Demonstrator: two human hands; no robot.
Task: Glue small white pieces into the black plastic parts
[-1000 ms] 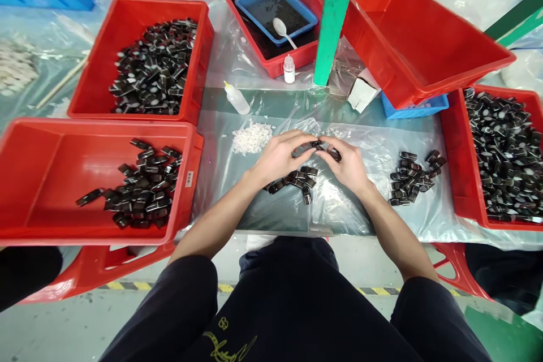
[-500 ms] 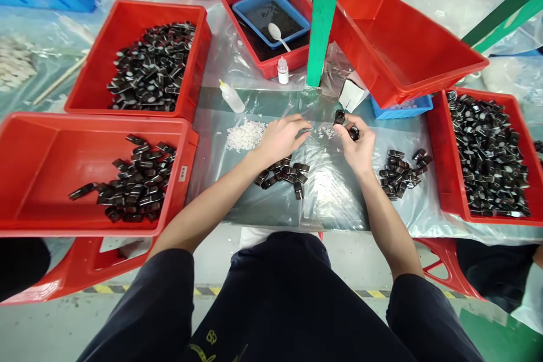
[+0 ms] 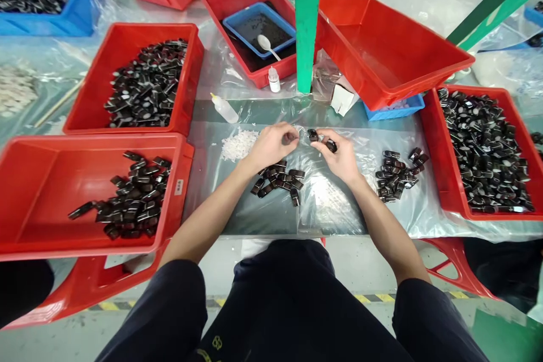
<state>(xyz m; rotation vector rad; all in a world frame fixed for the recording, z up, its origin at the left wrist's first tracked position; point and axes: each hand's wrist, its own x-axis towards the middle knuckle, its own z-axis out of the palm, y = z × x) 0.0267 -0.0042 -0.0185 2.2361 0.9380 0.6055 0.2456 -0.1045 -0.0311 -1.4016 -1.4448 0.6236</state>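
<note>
My right hand [image 3: 340, 157] is closed on small glossy black parts. One black part [image 3: 313, 135] sticks out at the fingertips, and a second black part [image 3: 331, 146] sits against the fingers. Facing it, a short gap away, my left hand [image 3: 274, 147] has thumb and forefinger pinched together; what lies between them is too small to make out. Beside the left hand is a pile of tiny white pieces [image 3: 238, 145]. Loose black parts [image 3: 280, 177] lie on the plastic-covered table below that hand. Another group of black parts [image 3: 397, 174] lies to the right of my right forearm.
On the left stand two red bins [image 3: 186, 167] [image 3: 195, 68] with black parts; another red bin [image 3: 445, 203] of them stands right. Behind are a green post [image 3: 306, 39], a tilted red bin [image 3: 394, 56], a squeeze bottle [image 3: 224, 108], a small white bottle [image 3: 274, 80] and a spoon [image 3: 264, 43].
My right hand has moved left with the black parts, closer to the left hand. The left hand's fingers have curled into a pinch. The camera view has shifted slightly.
</note>
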